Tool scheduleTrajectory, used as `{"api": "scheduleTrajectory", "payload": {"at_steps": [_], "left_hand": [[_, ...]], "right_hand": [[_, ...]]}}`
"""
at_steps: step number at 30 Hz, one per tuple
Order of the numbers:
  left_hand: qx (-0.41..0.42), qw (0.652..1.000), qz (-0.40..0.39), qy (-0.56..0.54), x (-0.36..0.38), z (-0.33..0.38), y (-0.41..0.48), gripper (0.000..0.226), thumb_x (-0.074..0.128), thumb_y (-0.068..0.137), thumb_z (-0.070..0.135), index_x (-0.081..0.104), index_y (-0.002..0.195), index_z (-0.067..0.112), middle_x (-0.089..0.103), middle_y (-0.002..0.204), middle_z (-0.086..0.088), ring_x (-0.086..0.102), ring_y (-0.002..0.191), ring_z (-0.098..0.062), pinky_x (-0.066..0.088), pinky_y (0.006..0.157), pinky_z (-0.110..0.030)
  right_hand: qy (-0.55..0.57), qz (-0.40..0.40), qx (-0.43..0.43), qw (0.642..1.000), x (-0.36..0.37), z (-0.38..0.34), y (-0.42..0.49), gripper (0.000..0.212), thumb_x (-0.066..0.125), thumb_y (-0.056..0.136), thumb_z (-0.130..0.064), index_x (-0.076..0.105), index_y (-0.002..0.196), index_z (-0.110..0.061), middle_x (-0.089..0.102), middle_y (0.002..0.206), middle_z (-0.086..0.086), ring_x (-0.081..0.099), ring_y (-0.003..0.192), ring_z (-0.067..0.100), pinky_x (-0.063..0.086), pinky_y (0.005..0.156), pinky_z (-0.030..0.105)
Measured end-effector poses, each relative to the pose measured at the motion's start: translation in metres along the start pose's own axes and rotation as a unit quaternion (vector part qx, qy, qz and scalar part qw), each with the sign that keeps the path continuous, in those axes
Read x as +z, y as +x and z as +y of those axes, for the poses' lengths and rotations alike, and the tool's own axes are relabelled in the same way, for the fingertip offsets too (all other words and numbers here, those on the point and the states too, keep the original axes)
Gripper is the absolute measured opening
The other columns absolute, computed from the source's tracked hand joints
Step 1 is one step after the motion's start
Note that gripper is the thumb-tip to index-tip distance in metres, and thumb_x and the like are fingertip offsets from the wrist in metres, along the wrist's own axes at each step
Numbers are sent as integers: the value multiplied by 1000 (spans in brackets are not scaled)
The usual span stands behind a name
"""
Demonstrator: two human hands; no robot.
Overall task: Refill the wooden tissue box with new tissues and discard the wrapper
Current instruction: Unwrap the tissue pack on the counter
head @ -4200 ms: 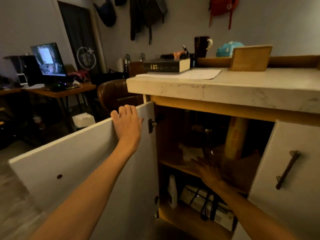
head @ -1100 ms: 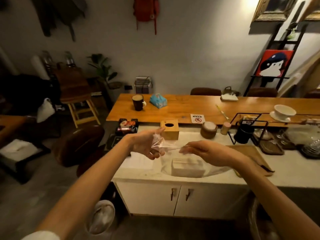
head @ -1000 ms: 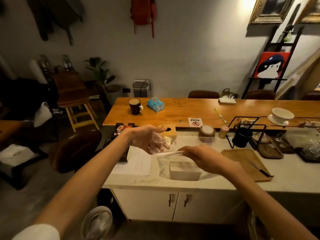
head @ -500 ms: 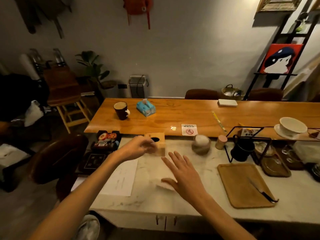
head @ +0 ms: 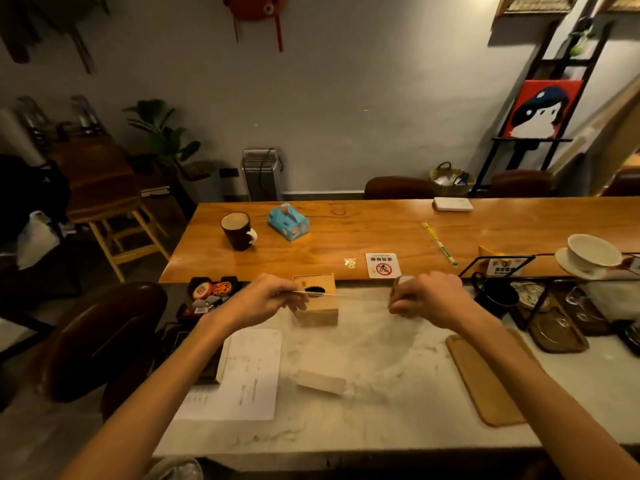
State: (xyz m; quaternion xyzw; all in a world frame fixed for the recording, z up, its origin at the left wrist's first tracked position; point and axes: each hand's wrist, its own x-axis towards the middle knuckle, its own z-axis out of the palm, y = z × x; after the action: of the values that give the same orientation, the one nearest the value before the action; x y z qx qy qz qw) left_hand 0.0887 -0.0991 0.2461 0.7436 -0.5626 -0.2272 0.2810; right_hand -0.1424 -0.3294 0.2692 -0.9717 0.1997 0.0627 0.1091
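Two hands out over marble surface (head: 346,438). Leftmost: one paper sheet (head: 249,372), lying flat. Left hand (head: 266,299) pinching thin edge of clear wrapper (head: 332,294), just in front of one wooden tissue box (head: 318,310), hole facing up. One tissue stack (head: 322,381) loose on surface, nearer me, between arms. Right hand (head: 429,299) curled up, tbh can't tell what it's got. One wooden board (head: 485,379) flat at right.

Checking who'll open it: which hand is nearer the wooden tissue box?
Left. The left hand is beside the wooden tissue box, on its left, pinching a thin strip over its top; the right hand is off to its right, apart, gripping a round jar.
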Motion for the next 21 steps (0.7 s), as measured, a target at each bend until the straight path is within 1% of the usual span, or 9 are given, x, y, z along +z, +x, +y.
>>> {"api": "scheduleTrajectory", "payload": {"at_steps": [3, 6, 8, 10, 11, 15, 16, 19, 21], "left_hand": [[-6, 1000, -18, -17, -14, -3, -2, 24, 54, 96, 10, 72, 109, 18, 75, 97, 8, 70, 89, -5, 59, 81, -34], [-26, 997, 2, -67, -15, 2, -4, 21, 55, 96, 15, 71, 110, 19, 74, 98, 6, 70, 87, -7, 60, 76, -39], [-30, 995, 3, -92, -3, 14, -15, 21, 55, 96, 19, 70, 111, 19, 73, 100, 5, 70, 87, -8, 61, 75, -38], [-20, 997, -27, -74, 20, 34, -29, 24, 55, 96, 25, 67, 117, 23, 71, 105, 5, 68, 88, -6, 59, 79, -33], [-13, 997, -48, -62, 33, 48, -35, 27, 54, 97, 27, 64, 122, 23, 71, 109, 5, 67, 90, -4, 58, 82, -30], [-40, 982, -171, -64, 76, 87, -37, 55, 55, 93, 47, 41, 144, 33, 58, 137, 7, 58, 115, -4, 50, 97, -23], [-51, 984, -151, -86, 79, 88, -34, 58, 56, 90, 54, 41, 143, 36, 58, 137, 9, 58, 115, -4, 50, 97, -24], [-75, 981, 118, -135, 66, 62, -12, 51, 59, 87, 54, 44, 134, 45, 56, 137, 7, 56, 113, -2, 53, 94, -28], [-90, 970, 151, -168, 47, 37, 11, 78, 67, 80, 56, 25, 145, 48, 28, 155, 12, 34, 133, -5, 40, 106, -35]], "right_hand": [[-38, 131, 54, 989, -4, 6, 3, 22, 68, 85, -42, 73, 105, -37, 74, 102, -9, 64, 95, 17, 53, 78, 37], [46, 296, 210, 931, -1, -13, -1, 38, 59, 94, -34, 59, 129, -21, 70, 115, 8, 61, 106, 31, 49, 86, 43], [240, 226, 300, 895, 3, -30, 0, 58, 47, 93, -57, 48, 136, -17, 65, 118, 15, 62, 109, 35, 53, 87, 46], [454, 119, 295, 833, 10, -46, 8, 76, 49, 86, -68, 35, 145, -22, 65, 117, 13, 70, 95, 29, 61, 76, 45], [503, 88, 274, 815, 14, -51, 15, 78, 55, 85, -64, 28, 148, -28, 64, 118, 12, 71, 88, 26, 62, 70, 43], [460, 34, 209, 862, 26, -60, 42, 79, 63, 92, -15, 16, 153, -31, 67, 113, 11, 71, 87, 24, 61, 72, 40], [461, 16, 186, 867, 25, -59, 44, 77, 60, 93, -8, 17, 154, -28, 69, 108, 10, 71, 88, 25, 60, 73, 39], [455, -63, 98, 883, 14, -51, 37, 68, 53, 96, -2, 22, 153, -25, 71, 102, 3, 72, 92, 23, 57, 78, 35], [413, -120, 41, 902, 0, -50, 31, 62, 48, 98, -2, 26, 150, -29, 71, 102, -4, 72, 94, 17, 57, 83, 33]]}}
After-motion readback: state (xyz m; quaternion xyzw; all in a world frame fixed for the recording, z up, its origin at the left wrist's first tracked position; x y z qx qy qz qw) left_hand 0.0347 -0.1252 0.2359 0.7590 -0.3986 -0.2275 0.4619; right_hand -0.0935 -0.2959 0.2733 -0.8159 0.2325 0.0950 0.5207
